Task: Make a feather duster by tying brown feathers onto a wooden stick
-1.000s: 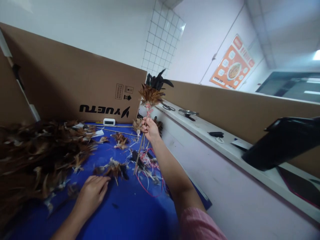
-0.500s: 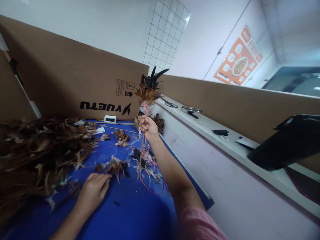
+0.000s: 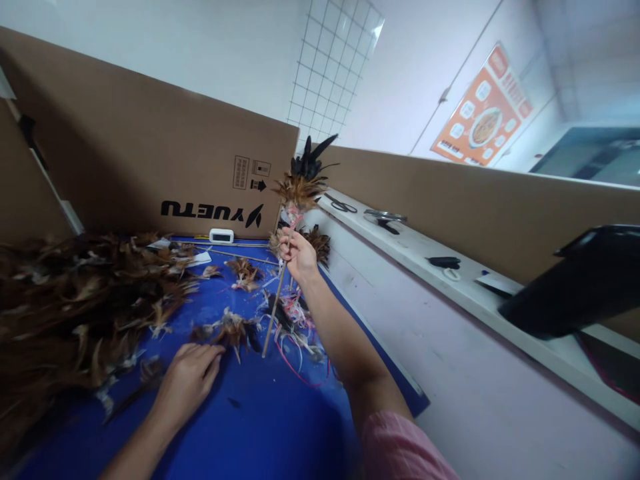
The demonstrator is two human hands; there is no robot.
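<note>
My right hand (image 3: 299, 255) is closed round the thin stick (image 3: 274, 313) of a feather duster. The duster's head (image 3: 303, 183) points up, with black feathers on top, brown ones below and pink-and-white binding near my fingers. On the blue table, my left hand (image 3: 190, 379) rests palm down, fingers loosely extended and the thumb apart. Its fingertips are beside a clump of brown and grey feathers (image 3: 230, 330); whether they touch it I cannot tell. Pink and white strips (image 3: 299, 317) lie tangled below my right hand.
A large pile of brown feathers (image 3: 85, 313) covers the table's left side. Cardboard walls (image 3: 150, 147) stand behind. A white digital device (image 3: 221, 236) sits at the back. Along the right, a white ledge (image 3: 415, 260) bears scissors (image 3: 343, 204) and a black object (image 3: 570, 287).
The duster has tilted: the stick's lower end has swung left and the head has shifted slightly right. My left hand has stayed in place.
</note>
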